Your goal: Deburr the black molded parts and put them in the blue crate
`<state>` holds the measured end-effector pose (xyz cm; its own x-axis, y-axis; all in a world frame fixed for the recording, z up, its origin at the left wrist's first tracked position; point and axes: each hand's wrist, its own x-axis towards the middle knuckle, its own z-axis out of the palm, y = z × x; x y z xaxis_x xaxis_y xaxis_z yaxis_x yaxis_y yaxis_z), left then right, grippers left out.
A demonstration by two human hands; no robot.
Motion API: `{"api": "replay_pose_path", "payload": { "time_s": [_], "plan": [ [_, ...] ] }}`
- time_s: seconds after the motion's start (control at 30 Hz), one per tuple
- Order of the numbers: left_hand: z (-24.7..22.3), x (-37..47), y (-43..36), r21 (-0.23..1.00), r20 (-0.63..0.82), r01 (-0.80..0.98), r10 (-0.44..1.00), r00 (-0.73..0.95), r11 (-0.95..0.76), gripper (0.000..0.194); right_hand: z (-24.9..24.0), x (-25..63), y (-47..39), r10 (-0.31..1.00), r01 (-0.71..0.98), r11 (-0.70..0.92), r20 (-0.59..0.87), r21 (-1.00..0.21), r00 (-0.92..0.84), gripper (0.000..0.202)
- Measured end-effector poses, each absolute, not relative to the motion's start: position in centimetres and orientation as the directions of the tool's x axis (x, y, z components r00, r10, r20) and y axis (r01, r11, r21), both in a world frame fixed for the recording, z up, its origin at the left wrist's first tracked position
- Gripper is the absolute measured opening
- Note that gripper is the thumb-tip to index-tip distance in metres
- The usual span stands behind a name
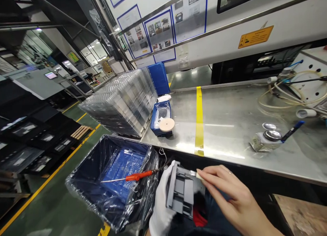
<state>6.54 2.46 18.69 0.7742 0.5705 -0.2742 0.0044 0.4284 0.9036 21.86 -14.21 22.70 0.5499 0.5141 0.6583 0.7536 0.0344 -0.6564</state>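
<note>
One lined bin: we see blue plastic inside its clear wrap.
Orange-handled tool: its thin rod points left, over our bin.
Clear tray stack: behind the bin, beside our metal table.
Left hand: white-gloved, clamped on the grey part's left side.
Blue box: on our table, with a round pale disc on top.
Grey part: in our left hand, in front of the table edge.
Right hand: bare, fingertips together on a small pale piece at the part's upper right.
Jar: farther right, near our blue-capped marker.
</note>
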Motion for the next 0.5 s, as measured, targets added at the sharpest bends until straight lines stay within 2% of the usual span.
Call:
{"api": "replay_pose_path", "payload": {
  "time_s": [0.13, 0.27, 0.33, 0.43, 0.5],
  "plan": [
    [19.2, 6.3, 2.9, 0.982, -0.172, 0.085, 0.591, 0.788, 0.172, 0.054, 22.8, 21.7, -14.6, 0.524, 0.759, -0.010, 0.643, -0.651, 0.559, 0.027],
    [19.3, 5.9, 2.6, 0.990, -0.139, 0.089, 0.599, 0.789, 0.113, 0.061, 22.8, 21.9, -15.1, 0.576, 0.755, 0.007, 0.620, -0.655, 0.533, 0.029],
    [19.5, 6.2, 2.5, 0.991, -0.126, 0.075, 0.601, 0.789, 0.109, 0.059, 22.7, 22.2, -15.2, 0.554, 0.749, 0.000, 0.624, -0.662, 0.551, 0.027],
    [20.3, 7.0, 2.6, 0.989, -0.127, 0.062, 0.557, 0.821, 0.135, 0.044, 22.5, 22.8, -15.2, 0.542, 0.642, 0.010, 0.544, -0.767, 0.641, 0.020],
    [21.3, 7.5, 2.7, 0.986, -0.140, 0.075, 0.492, 0.859, 0.149, 0.036, 22.5, 23.1, -15.0, 0.631, 0.460, 0.014, 0.365, -0.888, 0.685, 0.029]
  ]
}}
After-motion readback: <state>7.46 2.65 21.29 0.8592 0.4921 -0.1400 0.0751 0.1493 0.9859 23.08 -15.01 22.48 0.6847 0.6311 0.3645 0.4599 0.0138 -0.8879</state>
